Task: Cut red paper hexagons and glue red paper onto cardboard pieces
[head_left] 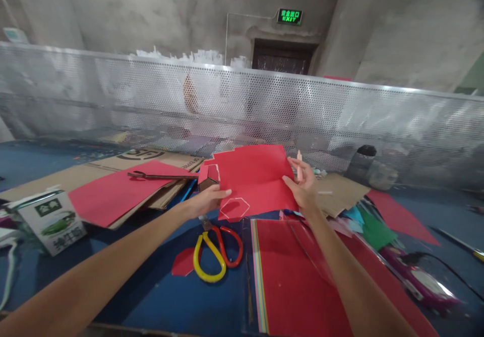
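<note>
One notched red paper sheet [253, 178], pinched by left hand [207, 201], right hand [305, 190] too with pink marker [299, 166], hexagon outline [235, 208]

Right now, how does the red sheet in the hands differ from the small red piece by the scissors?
Size: the red sheet is much larger than the red piece.
Pose: the sheet is held up by the left hand and right hand; the piece lies on the blue table.
Marking: the sheet bears a pale hexagonal outline; none shows on the piece.
Shared: both are red.
</note>
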### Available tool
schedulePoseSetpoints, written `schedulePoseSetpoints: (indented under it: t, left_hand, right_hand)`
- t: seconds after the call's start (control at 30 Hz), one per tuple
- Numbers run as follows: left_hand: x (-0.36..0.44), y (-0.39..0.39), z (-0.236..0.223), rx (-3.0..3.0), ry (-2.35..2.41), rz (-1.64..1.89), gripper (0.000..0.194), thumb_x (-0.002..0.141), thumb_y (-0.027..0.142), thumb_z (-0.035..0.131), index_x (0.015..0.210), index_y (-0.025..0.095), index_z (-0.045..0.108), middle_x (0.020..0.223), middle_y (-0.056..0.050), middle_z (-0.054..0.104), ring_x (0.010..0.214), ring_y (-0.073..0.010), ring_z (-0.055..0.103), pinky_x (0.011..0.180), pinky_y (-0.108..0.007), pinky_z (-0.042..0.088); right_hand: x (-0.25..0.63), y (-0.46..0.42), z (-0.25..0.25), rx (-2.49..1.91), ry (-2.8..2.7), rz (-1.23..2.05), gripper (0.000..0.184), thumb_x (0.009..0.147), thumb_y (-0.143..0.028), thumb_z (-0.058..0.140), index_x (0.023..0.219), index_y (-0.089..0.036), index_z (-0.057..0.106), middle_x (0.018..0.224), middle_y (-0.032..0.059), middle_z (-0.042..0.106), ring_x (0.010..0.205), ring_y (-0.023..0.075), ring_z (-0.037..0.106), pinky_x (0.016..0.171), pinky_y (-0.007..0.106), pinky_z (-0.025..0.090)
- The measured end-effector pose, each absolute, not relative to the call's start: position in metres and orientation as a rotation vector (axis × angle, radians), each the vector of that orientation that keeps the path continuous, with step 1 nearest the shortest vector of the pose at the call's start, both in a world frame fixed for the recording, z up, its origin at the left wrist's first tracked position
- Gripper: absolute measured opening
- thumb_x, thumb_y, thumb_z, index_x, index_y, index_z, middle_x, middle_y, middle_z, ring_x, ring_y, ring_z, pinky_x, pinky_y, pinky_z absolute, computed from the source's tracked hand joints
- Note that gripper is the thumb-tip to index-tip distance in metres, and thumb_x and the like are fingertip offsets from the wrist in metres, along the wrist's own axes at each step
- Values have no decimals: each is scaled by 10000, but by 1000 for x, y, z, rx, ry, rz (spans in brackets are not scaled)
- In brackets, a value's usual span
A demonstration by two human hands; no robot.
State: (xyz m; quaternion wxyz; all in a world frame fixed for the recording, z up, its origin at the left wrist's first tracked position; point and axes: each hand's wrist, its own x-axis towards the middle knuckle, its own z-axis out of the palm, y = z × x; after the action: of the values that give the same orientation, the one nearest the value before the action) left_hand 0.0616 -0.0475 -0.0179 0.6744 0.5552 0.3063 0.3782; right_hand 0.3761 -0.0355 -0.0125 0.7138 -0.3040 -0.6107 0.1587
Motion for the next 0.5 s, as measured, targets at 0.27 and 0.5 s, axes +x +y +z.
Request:
schedulePoseSetpoints:
  t: [0.27,0.5]
  left_hand:
    - [60,-47,-21,1097,712,907,366,772,355,857,1071,175,747,1049,-125,806,944,-266,777,791,-318,619]
    - [58,-39,-23,1146,818,1030,529,710,292,921,1185,170,724,1146,-137,792,1029,-299,764,841,-363,633]
  right_hand:
    - [370,-46,-5,-739,-1403,444,552,759,-302,768,1275,-226,587,1422,142,634,1390,320,556,1044,475,577]
    - [368,-44,-7,-805,-1401,442,517,862,-494,717,1279,-210,605,1437,155,634,1340,294,603,1011,416,573]
